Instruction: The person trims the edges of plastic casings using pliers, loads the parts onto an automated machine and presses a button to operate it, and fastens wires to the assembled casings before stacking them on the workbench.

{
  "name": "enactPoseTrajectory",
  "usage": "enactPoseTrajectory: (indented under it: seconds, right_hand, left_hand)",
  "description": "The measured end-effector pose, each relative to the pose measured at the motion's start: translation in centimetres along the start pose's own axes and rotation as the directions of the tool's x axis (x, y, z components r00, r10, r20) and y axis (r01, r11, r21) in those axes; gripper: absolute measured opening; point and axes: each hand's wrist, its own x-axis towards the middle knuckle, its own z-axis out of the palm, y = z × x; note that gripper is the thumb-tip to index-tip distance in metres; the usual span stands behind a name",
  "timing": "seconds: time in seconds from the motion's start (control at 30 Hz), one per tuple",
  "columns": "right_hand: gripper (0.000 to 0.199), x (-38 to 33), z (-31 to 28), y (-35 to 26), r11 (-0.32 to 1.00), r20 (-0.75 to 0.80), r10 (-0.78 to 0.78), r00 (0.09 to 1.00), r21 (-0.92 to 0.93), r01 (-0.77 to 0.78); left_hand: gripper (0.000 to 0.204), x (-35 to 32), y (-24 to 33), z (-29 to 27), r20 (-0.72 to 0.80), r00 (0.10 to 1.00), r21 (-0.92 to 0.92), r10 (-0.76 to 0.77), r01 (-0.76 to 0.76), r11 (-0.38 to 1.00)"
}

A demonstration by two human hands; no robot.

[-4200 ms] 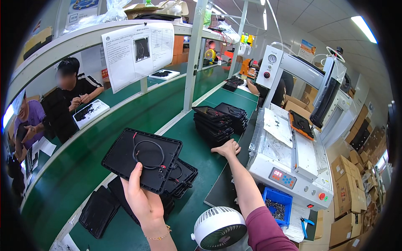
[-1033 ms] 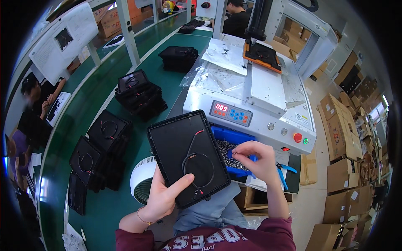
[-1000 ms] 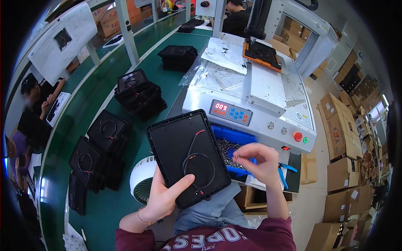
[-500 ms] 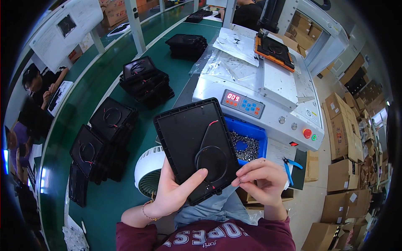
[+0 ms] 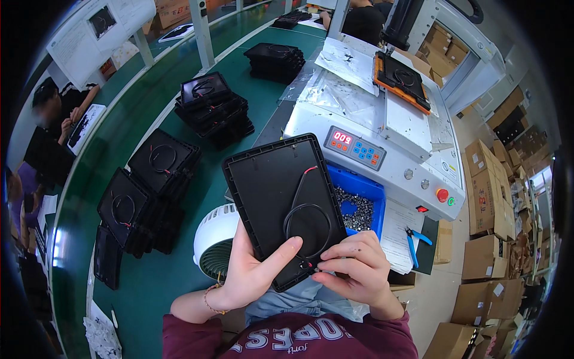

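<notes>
My left hand is closed on a black rectangular plastic housing, tilted over my lap, its thumb lying on the inner face. A thin black cable is looped inside the housing, with a short red end near the upper edge. By the lower edge, red and white wire ends show. There the fingertips of my right hand are pinched together against the housing's lower right corner. Whatever they hold is too small and covered to make out. Beyond the housing stands a blue bin of small metal nuts.
Stacks of similar housings line the green bench on the left. A white fan stands close by my left forearm. A white bench machine carries another housing in an orange fixture. Blue-handled cutters lie at right, near cartons.
My right hand has moved left, from beside the housing onto its lower right corner by the wire ends. The housing, still in my left hand, has shifted slightly right in view.
</notes>
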Motion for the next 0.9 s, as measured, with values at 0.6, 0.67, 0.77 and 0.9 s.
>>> enactPoseTrajectory:
  seconds: [0.6, 0.67, 0.77, 0.9]
  right_hand:
    - [0.028, -0.6, -0.1, -0.3, 0.902, 0.061, -0.272, 0.960, -0.331, 0.277]
    - [0.027, -0.7, 0.1, -0.2, 0.870, 0.072, -0.318, 0.945, -0.375, 0.321]
    - [0.021, -0.8, 0.0, -0.1, 0.897, 0.016, -0.269, 0.963, -0.359, 0.257]
    - [0.028, -0.9, 0.1, 0.4, 0.874, -0.019, -0.344, 0.939, -0.371, 0.313]
  left_hand:
    - [0.047, 0.1, 0.0, 0.0, -0.010, 0.999, -0.047, -0.039, 0.039, 0.998]
    - [0.047, 0.3, 0.2, 0.0, -0.016, 0.998, -0.087, -0.064, 0.062, 0.994]
    - [0.046, 0.4, 0.4, 0.1, -0.030, 0.996, -0.145, -0.086, 0.081, 0.986]
    - [0.049, 0.3, 0.4, 0.4, -0.057, 0.996, -0.142, -0.062, 0.053, 0.988]
